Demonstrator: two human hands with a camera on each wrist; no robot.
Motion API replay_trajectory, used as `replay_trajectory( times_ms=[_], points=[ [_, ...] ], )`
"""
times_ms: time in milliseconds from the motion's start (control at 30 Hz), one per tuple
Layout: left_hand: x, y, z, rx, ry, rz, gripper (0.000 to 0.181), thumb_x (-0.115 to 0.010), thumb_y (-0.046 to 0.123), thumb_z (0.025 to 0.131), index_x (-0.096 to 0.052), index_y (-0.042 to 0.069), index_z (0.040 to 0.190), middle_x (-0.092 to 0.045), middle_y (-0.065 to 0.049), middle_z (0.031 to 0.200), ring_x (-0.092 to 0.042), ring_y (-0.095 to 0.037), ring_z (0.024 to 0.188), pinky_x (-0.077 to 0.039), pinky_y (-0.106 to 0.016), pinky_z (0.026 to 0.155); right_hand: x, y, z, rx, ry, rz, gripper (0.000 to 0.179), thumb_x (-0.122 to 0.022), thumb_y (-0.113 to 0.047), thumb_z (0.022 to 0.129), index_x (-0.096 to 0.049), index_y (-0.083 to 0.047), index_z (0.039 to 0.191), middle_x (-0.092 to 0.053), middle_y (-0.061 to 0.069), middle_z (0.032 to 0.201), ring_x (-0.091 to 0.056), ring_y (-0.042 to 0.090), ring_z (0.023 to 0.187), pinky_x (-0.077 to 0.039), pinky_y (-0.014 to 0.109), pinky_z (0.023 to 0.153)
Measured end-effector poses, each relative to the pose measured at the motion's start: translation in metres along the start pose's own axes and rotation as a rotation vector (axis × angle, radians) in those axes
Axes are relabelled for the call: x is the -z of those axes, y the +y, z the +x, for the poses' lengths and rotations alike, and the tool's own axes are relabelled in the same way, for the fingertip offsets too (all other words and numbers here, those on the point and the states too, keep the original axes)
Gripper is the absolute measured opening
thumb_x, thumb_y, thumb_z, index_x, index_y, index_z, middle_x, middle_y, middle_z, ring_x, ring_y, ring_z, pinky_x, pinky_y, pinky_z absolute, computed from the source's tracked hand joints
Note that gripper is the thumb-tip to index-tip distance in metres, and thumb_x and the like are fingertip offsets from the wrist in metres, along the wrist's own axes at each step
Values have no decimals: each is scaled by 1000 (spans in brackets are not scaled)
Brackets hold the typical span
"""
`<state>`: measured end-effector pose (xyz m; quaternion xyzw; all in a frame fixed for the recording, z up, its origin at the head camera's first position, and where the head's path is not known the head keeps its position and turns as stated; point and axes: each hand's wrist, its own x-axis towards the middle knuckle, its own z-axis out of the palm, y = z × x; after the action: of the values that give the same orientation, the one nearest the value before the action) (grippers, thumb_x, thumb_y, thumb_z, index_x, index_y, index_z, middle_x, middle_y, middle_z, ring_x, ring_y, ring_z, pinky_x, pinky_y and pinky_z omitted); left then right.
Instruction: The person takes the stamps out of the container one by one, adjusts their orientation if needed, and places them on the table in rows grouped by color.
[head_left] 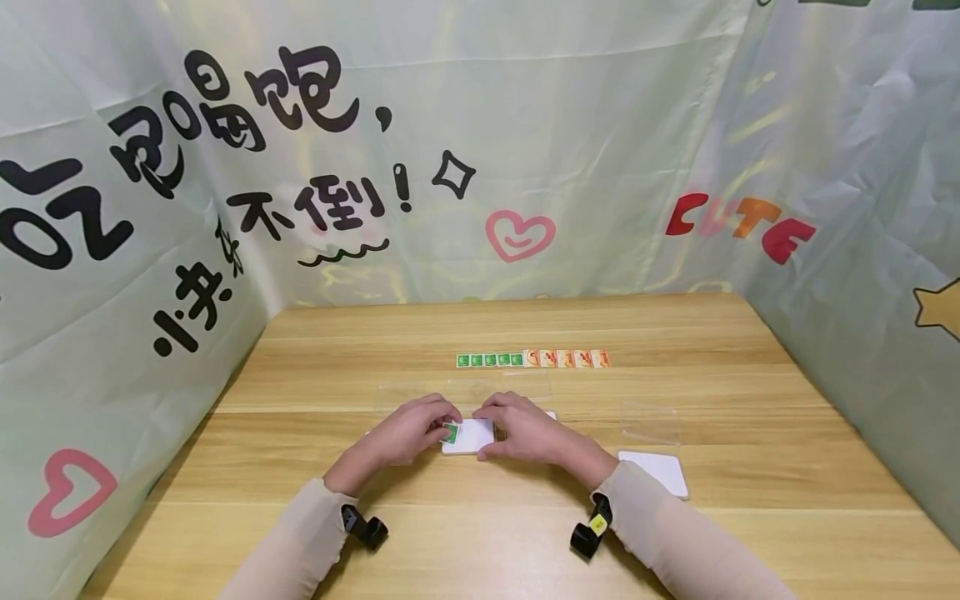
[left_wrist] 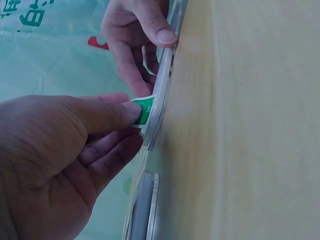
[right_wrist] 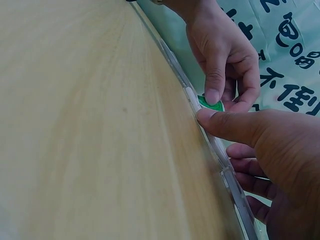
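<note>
My left hand (head_left: 411, 429) pinches a small green card with a white border (head_left: 451, 432) between thumb and fingers. The green card is at the left end of a flat white rectangular case (head_left: 474, 437) with clear edges; whether it lies flat on it I cannot tell. My right hand (head_left: 525, 427) holds the right end of this case, thumb at the near edge and fingers at the far edge. In the left wrist view the green card (left_wrist: 144, 110) stands tilted against the case's edge (left_wrist: 162, 95). The right wrist view shows my right thumb (right_wrist: 220, 121) close to the green card.
Behind my hands lies a row of small green cards (head_left: 491, 360) and orange-patterned cards (head_left: 567, 358). Clear thin plastic pieces (head_left: 527, 383) lie before it, another (head_left: 649, 423) farther right. A second white case (head_left: 655, 472) lies by my right forearm. Printed cloth (head_left: 600, 150) surrounds the table.
</note>
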<state>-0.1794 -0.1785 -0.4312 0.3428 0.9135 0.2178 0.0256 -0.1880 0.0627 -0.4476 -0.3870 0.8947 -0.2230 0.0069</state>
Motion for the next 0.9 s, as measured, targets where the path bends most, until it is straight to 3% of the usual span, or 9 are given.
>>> replay_trajectory(
  times_ms=[267, 567, 900],
  points=[
    [2, 0, 0, 28, 28, -9, 18, -66, 13, 95, -69, 13, 112, -62, 4, 105, -58, -9, 89, -51, -27, 78, -1, 1, 1, 1, -2, -5, 57, -78, -45, 81, -66, -11, 125, -60, 2, 121, -55, 18, 109, -44, 40, 94],
    [2, -2, 1, 3, 90, -8, 14, -68, 11, 93, -70, 16, 106, -60, 9, 92, -53, -6, 78, -48, -24, 69, -1, 1, 0, 4, 5, -8, 56, -79, -45, 80, -66, -12, 124, -60, 2, 120, -55, 18, 108, -44, 40, 93],
    [5, -2, 1, 21, 109, -20, 17, -66, 11, 94, -71, 12, 110, -67, 4, 99, -57, -7, 82, -50, -27, 72, -1, 1, 0, -1, 1, -9, 57, -78, -45, 81, -66, -11, 125, -60, 2, 121, -54, 19, 109, -44, 40, 94]
  ],
)
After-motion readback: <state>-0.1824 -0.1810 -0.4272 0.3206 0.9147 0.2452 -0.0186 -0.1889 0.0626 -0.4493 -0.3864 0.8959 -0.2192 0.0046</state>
